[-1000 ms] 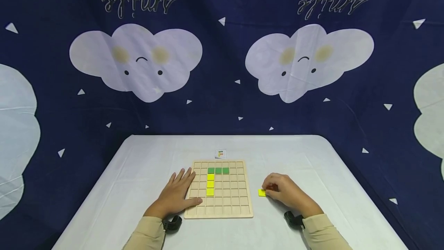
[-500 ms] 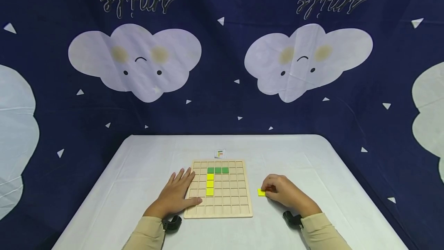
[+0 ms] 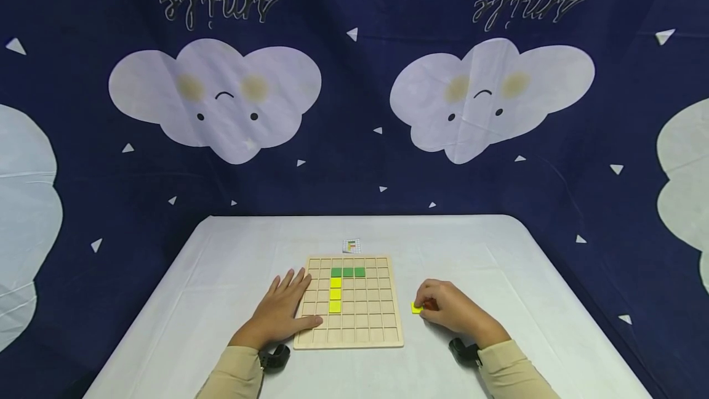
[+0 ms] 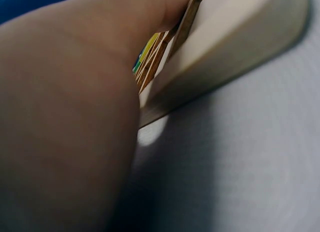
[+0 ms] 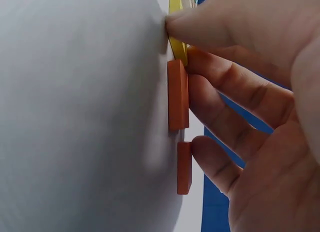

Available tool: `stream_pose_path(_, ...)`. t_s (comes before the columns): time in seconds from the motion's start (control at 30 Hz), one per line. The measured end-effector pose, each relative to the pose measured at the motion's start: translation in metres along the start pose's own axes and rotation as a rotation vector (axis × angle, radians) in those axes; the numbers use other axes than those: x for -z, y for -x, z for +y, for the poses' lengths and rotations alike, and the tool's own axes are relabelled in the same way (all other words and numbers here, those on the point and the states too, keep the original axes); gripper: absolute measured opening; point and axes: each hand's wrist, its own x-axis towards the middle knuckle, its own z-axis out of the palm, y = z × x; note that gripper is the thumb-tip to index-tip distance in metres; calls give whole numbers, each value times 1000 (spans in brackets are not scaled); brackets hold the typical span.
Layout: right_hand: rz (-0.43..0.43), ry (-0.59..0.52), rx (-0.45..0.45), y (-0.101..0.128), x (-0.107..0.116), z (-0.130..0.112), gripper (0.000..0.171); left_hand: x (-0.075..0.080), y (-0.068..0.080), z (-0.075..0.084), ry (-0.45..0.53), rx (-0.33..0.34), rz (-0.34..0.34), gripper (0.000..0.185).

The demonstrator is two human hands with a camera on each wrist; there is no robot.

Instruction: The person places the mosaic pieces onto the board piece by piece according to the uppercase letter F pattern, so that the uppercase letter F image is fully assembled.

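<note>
A wooden grid board (image 3: 376, 325) lies on the white table, with three green tiles (image 3: 348, 272) in a row and three yellow tiles (image 3: 335, 294) in a column below them. My left hand (image 3: 285, 310) rests flat on the board's left edge, fingers straight; the left wrist view shows the board's edge (image 4: 225, 47) beside the palm (image 4: 65, 117). To the right of the board, my right hand (image 3: 425, 306) pinches a loose yellow tile (image 3: 416, 308) on the table. In the right wrist view, thumb and forefinger touch the yellow tile (image 5: 176, 44), and two orange tiles (image 5: 177, 94) (image 5: 184, 167) lie under the curled fingers.
A small pattern card (image 3: 352, 245) lies just beyond the board. The white table (image 3: 221, 276) has rounded far corners and a dark blue cloud-print backdrop (image 3: 354, 109) hangs behind it.
My right hand has drawn slightly left and closed tighter around the yellow tile. The left hand and the board have not moved.
</note>
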Motion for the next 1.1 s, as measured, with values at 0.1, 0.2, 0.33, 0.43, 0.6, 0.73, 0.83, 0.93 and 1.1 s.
stream_pose_path(0.1, 3, 14, -9, -1, 0, -2, 24, 1, 0, 1, 2, 0, 0, 109)
stream_pose_path(0.2, 16, 6, -16, -2, 1, -3, 22, -1, 0, 0, -5, 1, -1, 110)
stream_pose_path(0.33, 46, -9, -11, -7, 1, -5, 21, -3, -1, -1, -12, 0, 2, 110)
stream_pose_path(0.43, 61, -3, 1, -14, 0, -10, 22, -3, -1, -2, -6, -2, 3, 110)
stream_pose_path(0.6, 57, -2, 42, -32, -5, -27, 17, -2, -1, -2, -1, -1, 2, 110)
stream_pose_path(0.73, 37, -11, 100, -48, -12, -41, 13, -2, -2, -2, 1, -5, 3, 110)
stream_pose_path(0.83, 28, -25, 158, -59, -19, -49, 12, -3, -2, -2, -3, -7, -1, 110)
stream_pose_path(0.93, 23, -34, 218, -69, -28, -57, 12, -4, -2, -3, -10, -2, -4, 110)
stream_pose_path(1.1, -26, -22, 256, -84, -43, -75, 11, -3, -2, -4, -15, 6, -11, 111)
